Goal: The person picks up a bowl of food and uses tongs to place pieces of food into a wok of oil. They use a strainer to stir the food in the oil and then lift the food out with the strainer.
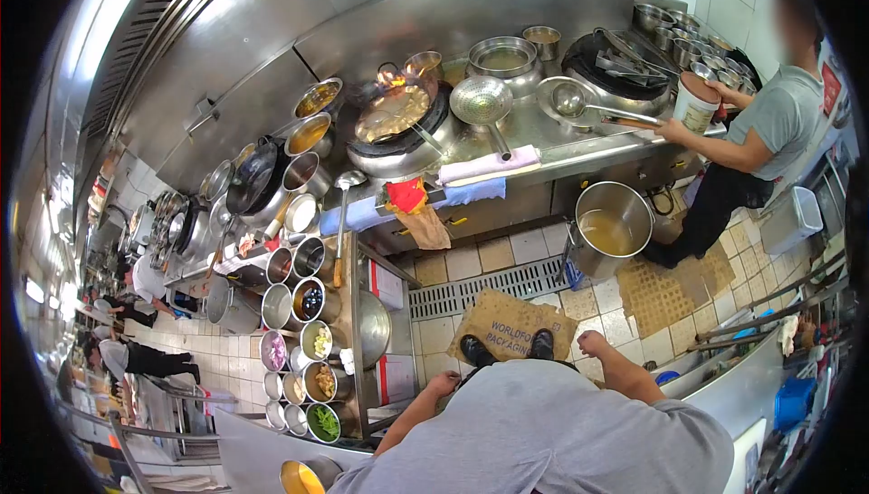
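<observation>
My left hand (444, 383) hangs at my side, its fingers curled and nothing seen in them, near the wooden shelf edge by the ingredient pots. On the other side my right hand (593, 343) is held out as a loose fist above the tiled floor, touching nothing. In front, a wok (393, 115) with food and flames at its far rim sits on a burner, a ladle (425, 136) resting in it. A perforated skimmer (482, 100) lies on the counter beside it. Another ladle (349, 181) leans at the counter's front edge.
A co-worker (786, 123) at the right holds a white tub (695, 106) and a long-handled ladle (572, 100). A large stockpot (614, 230) of liquid stands on the floor. Several ingredient pots (308, 299) line the left. Cardboard (471, 313) lies underfoot, beside a drain grate (489, 287).
</observation>
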`<action>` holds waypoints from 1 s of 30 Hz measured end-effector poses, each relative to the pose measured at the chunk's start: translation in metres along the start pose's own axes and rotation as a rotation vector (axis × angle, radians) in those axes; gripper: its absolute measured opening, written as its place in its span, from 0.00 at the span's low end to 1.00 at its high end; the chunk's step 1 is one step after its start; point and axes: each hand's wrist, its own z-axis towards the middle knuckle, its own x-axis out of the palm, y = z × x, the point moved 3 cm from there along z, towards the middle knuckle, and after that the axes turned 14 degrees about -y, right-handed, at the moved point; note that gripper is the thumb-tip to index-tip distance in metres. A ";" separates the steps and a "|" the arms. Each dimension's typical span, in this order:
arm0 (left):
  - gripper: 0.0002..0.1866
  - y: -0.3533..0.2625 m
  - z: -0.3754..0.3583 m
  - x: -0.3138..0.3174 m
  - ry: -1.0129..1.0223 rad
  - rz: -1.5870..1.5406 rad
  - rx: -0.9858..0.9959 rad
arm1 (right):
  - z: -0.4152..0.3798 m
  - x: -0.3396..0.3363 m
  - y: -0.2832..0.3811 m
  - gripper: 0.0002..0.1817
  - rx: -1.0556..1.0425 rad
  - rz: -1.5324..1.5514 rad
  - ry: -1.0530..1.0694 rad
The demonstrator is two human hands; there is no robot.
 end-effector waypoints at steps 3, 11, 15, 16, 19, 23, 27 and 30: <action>0.19 -0.019 -0.001 -0.005 -0.045 0.005 0.112 | 0.000 0.004 -0.004 0.13 -0.017 -0.014 0.031; 0.21 -0.010 0.006 0.006 -0.028 0.015 0.102 | -0.021 -0.009 0.012 0.12 0.030 -0.058 0.026; 0.21 -0.016 -0.004 -0.002 -0.001 -0.023 0.097 | -0.023 -0.012 0.011 0.13 0.046 0.000 0.031; 0.21 -0.020 -0.010 -0.006 -0.006 -0.021 0.058 | -0.022 -0.012 0.009 0.13 0.044 0.012 0.035; 0.21 -0.012 -0.006 -0.001 -0.016 -0.011 0.044 | -0.017 -0.010 0.005 0.13 -0.008 -0.037 0.031; 0.21 -0.013 -0.005 -0.001 -0.012 -0.028 0.072 | -0.020 -0.012 0.006 0.14 0.016 -0.057 0.013; 0.20 -0.013 -0.001 0.001 -0.030 -0.001 0.089 | -0.021 -0.011 0.009 0.15 0.017 -0.032 0.034; 0.19 -0.020 -0.005 -0.003 0.000 -0.057 0.064 | -0.017 -0.007 0.009 0.15 0.001 -0.035 0.040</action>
